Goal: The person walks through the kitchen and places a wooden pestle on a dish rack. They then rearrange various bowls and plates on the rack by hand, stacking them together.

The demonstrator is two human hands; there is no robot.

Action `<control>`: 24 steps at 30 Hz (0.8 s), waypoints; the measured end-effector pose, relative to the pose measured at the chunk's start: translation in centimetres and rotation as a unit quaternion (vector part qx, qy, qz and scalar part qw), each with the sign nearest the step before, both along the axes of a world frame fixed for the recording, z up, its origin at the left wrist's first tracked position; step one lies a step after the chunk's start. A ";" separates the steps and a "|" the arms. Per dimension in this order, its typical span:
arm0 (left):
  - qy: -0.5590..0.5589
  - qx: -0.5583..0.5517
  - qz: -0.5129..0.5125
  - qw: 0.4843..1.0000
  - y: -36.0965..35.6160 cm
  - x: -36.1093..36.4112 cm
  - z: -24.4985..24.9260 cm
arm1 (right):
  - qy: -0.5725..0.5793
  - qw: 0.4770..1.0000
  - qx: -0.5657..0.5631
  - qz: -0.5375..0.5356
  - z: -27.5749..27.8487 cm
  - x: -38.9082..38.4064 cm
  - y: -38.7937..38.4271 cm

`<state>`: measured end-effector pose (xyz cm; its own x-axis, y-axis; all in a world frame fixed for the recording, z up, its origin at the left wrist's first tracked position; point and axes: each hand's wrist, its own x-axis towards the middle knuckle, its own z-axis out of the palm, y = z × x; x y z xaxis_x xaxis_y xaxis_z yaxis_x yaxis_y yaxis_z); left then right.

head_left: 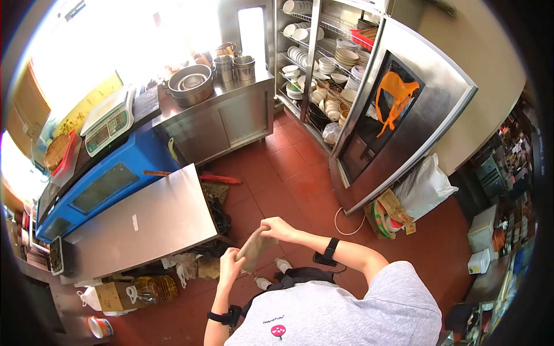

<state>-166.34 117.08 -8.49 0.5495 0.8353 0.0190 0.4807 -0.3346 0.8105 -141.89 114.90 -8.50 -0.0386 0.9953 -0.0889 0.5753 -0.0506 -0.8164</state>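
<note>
1. Out in front of the person's grey shirt, the left hand is closed on one end of a limp, brownish cloth.
2. Just ahead and to its right, the right hand pinches the other end between bent fingers, so the cloth lies between the two hands, touching both, above the floor.
3. Down below them I can see two light shoes on red tiles.
4. Off to the left, apart from the cloth, stands a bare-metal table, with a jug of yellow oil down beside it.
5. Farther off, metal pots sit on a steel cabinet.
6. Across from that, stacked dishes fill the racks, and something orange hangs on the open door.
</note>
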 end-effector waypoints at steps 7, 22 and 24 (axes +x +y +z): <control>-0.147 -0.306 0.140 0.930 0.6 1.2 -1.1 | -0.039 0.991 0.116 -0.056 3.5 -4.4 0.0; -0.176 -0.236 0.095 0.951 1.3 -2.2 3.9 | 0.132 0.987 0.025 0.090 4.2 -6.1 0.6; -0.189 -0.201 0.064 0.959 1.3 -2.7 4.6 | 0.088 0.992 0.062 0.066 4.3 -5.7 0.5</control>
